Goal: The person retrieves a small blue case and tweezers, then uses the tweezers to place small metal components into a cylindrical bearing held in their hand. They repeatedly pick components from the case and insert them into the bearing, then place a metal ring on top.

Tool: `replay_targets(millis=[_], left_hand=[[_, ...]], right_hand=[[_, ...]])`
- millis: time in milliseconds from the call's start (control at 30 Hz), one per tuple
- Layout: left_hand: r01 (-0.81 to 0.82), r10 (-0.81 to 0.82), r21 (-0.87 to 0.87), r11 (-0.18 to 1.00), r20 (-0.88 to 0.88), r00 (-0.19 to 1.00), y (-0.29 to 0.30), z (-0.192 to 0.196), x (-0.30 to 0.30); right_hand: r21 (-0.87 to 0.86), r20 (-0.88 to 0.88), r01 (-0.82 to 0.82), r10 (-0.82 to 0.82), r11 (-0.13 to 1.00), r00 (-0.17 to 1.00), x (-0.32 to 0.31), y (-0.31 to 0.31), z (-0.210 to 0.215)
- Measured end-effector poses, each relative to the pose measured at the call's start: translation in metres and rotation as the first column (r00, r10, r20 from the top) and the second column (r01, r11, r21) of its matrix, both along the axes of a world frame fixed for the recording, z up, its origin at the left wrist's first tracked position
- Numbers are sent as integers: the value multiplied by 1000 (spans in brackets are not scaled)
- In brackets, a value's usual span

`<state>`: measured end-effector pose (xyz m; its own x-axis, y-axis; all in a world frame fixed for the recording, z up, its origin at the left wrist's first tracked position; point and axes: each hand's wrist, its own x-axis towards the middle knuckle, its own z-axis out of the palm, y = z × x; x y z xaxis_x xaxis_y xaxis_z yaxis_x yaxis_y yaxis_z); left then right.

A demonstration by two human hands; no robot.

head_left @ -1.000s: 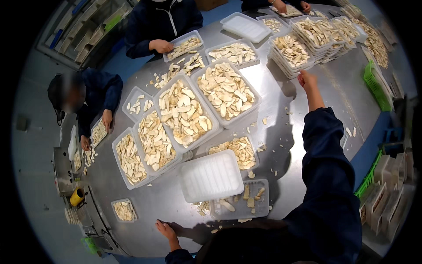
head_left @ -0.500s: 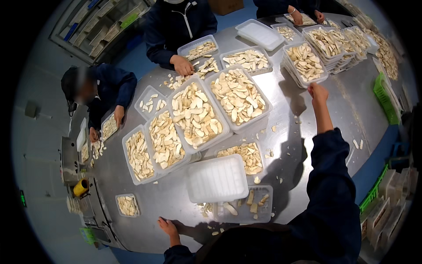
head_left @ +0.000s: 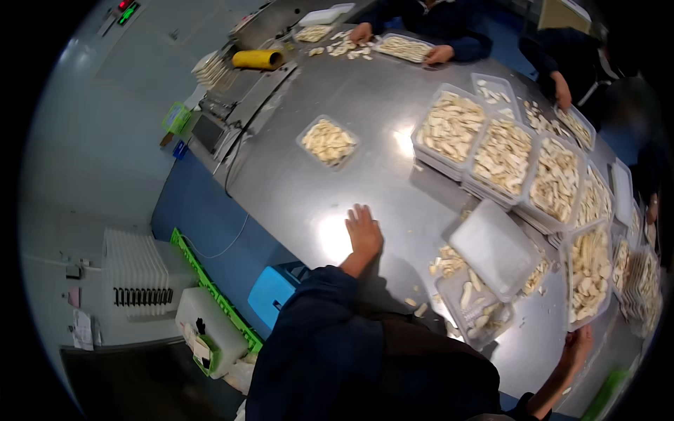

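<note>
My right hand [head_left: 578, 345] grips the near edge of a clear plastic tray [head_left: 588, 274] heaped with pale slices that look like dried mushroom. Its fingers are partly hidden at the rim. My left hand [head_left: 364, 230] is open, fingers stretched over the steel table [head_left: 295, 189]; contact with the surface is unclear. Beyond it sits a small filled tray [head_left: 328, 142]. Between my hands, a frosted empty tray or lid [head_left: 495, 249] lies tilted over other trays. Beneath its near side is a tray with a few larger pieces [head_left: 477, 309].
Stacks of filled trays [head_left: 502, 154] stand at the right of the table. Co-workers' hands [head_left: 439, 55] handle trays along the far side. A yellow cylinder [head_left: 258, 59] and a scale-like device [head_left: 209, 133] are at far left. A blue stool [head_left: 270, 295] stands beside the table.
My view has swung left. The filled tray in my right hand has come off the far stack and nearer to me. My left hand has reached farther out over the table.
</note>
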<state>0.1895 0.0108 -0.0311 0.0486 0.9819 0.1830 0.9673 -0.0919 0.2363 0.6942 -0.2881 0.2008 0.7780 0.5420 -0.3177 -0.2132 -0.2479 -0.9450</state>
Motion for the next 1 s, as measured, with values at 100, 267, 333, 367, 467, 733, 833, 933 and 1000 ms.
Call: replay_targets(millis=[100,267,333,367,467,733,833,933,1000], left_hand=[[32,-28,-15,999,204,979,-2,-2,-4],[260,-267,99,960,590,762,7,19,-67],[237,-236,85,968,635,735,5,36,-100],[222,-199,54,974,675,710,4,42,-116],[156,-125,23,987,718,685,4,48,-177],[-138,89,35,990,605,791,7,59,-306],[-210,156,21,978,599,785,10,53,-319],[-274,191,27,961,651,735,14,36,-318],[-285,232,-52,957,726,647,22,25,-310]], right_hand=[[-41,-12,-116,116,992,993,-89,61,-7],[47,-102,-362,365,931,925,-247,219,-34],[10,-139,-370,368,929,919,-317,279,-45],[53,-103,-403,406,914,908,-334,306,-74],[136,-158,-479,496,867,854,-412,384,-101],[29,-192,-557,551,830,812,-520,508,-154],[-20,-247,-600,578,800,778,-520,509,-157],[-1,-258,-575,555,818,791,-507,487,-144],[9,-230,-566,553,824,801,-492,458,-147]])
